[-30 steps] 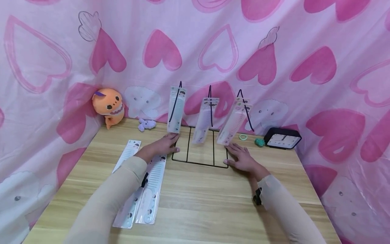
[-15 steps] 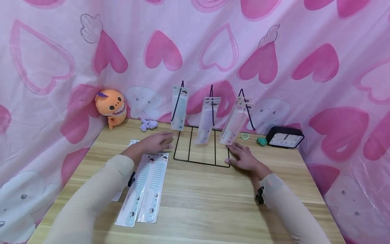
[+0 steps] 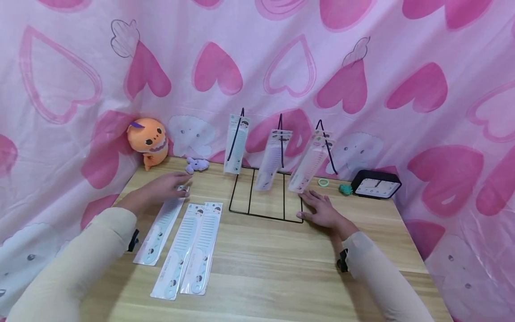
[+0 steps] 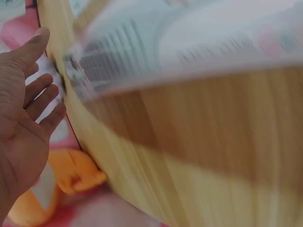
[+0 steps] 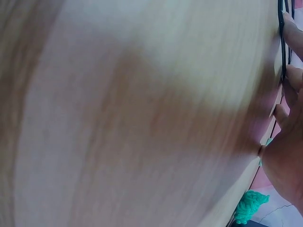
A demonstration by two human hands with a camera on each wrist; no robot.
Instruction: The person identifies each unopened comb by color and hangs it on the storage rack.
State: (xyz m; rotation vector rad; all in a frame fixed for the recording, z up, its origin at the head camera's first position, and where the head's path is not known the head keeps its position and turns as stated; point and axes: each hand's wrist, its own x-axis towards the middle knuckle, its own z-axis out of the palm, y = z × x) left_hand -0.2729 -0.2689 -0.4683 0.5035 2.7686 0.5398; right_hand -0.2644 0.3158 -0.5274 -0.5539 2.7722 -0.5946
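My left hand [image 3: 166,188] hovers at the upper end of the leftmost packaged comb [image 3: 158,235]. Its fingers are apart and hold nothing in the left wrist view. Two more packaged pale blue combs, a middle one [image 3: 179,255] and a right one [image 3: 204,250], lie side by side on the table. My right hand [image 3: 322,210] rests at the right edge of a black wire rack [image 3: 265,215], fingers touching the wire. From the rack hang a pale blue comb [image 3: 236,147], purple combs [image 3: 270,161] and pink combs [image 3: 309,165], all in clear packs.
An orange plush toy [image 3: 149,138] and a small purple toy [image 3: 197,164] stand at the back left. A pale green ring [image 3: 323,182], a green knitted lump [image 3: 345,189] and a black clock [image 3: 376,184] are at the back right. A pink heart curtain [image 3: 217,67] hangs behind.
My left hand has left the rack's left side and moved left, over the leftmost packaged comb, uncovering the combs on the table. My right hand stays at the rack.
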